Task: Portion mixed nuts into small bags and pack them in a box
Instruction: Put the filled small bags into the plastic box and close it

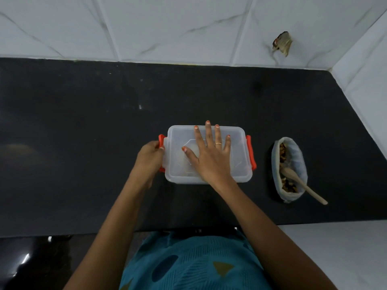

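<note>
A clear plastic box (240, 174) with its lid on stands on the black counter (83, 122). Orange clips sit at both short ends. My right hand (210, 155) lies flat on the lid with fingers spread and straight. My left hand (149, 158) curls its fingers and thumb round the left orange clip (161, 141). The right orange clip (250, 152) is untouched. What is inside the box is blurred by the lid. To the right stands a container of mixed nuts (290, 170) lined with a clear bag, with a wooden spoon (303, 184) resting in it.
A white tiled wall runs along the back and right, with a broken dark hole (282, 43) in it. The counter's front edge is near my body. A white surface lies at the lower right.
</note>
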### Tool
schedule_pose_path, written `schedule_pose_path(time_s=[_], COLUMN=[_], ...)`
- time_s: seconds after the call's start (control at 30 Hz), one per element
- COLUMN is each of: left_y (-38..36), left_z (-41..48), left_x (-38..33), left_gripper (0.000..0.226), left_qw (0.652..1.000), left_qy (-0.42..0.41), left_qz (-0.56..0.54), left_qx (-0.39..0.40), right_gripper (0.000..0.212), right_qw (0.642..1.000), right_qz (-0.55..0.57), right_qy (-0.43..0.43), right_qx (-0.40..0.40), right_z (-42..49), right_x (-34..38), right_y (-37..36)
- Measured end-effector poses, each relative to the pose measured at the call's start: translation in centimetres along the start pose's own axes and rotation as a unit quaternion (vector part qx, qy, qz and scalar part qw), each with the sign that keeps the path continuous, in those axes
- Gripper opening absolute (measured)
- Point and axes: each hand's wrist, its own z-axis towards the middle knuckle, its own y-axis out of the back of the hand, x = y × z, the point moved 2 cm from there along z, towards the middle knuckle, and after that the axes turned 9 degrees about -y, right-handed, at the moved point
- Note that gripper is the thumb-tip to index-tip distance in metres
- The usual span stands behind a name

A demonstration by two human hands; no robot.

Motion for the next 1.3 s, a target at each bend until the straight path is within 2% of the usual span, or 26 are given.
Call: schedule_pose_path(time_s=[0.13,0.3,0.4,0.53,0.6,0.67,0.7,0.73,0.77,0.83,1.0,1.3], left_y=[-1.1,-1.6,-2.2,-2.5,-2.4,-2.4,-2.4,-2.4,-2.3,-2.2,-2.3,-2.0], left_z=[-0.5,-0.9,-1.0,-1.0,-1.0,-1.0,-1.1,-1.2,-1.3,-1.5,-1.7,1.9], left_x=[-0.4,-0.2,-0.2,0.0,0.4,0.6,0.7,0.9,1.0,1.2,1.2,-1.5], left_gripper=[0.042,0.038,0.04,0.04,0.043,0.048,0.052,0.055,0.058,0.061,0.06,0.059], left_qw=[0.987,0.974,0.953,0.948,0.951,0.966,0.973,0.979,0.983,0.989,0.994,0.994], left_qy=[-0.035,-0.078,-0.123,-0.123,-0.117,-0.106,-0.101,-0.097,-0.096,-0.092,-0.078,-0.084], left_qz=[0.159,0.207,0.269,0.286,0.281,0.235,0.207,0.18,0.157,0.119,0.069,0.075], left_qx=[-0.018,-0.051,-0.069,-0.062,-0.05,-0.03,-0.017,-0.004,0.006,0.013,0.015,0.004], right_gripper=[0.071,0.07,0.07,0.07,0.067,0.053,0.046,0.041,0.04,0.048,0.063,0.059], right_qw=[1.0,1.0,1.0,1.0,0.999,0.98,0.961,0.953,0.955,0.956,0.884,0.86], right_qz=[-0.001,-0.002,0.003,0.0,0.043,0.199,0.275,0.299,0.274,0.25,0.45,0.493], right_qy=[-0.003,0.0,-0.002,-0.002,0.013,0.006,-0.008,-0.022,-0.038,-0.081,-0.13,-0.135], right_qx=[-0.001,-0.003,0.001,0.009,0.031,0.023,-0.006,-0.054,-0.103,-0.131,-0.006,0.001], right_z=[0.0,0.0,0.0,0.1,0.2,0.0,-0.3,-0.7,-1.1,-1.5,-2.2,1.3], right_x=[0.0,0.1,0.0,0.1,-0.3,-1.7,-2.8,-4.1,-5.5,-7.8,-9.1,-8.7], right_y=[-0.2,-0.1,-0.2,-0.1,0.6,1.9,2.5,2.9,3.1,2.5,1.1,3.1])
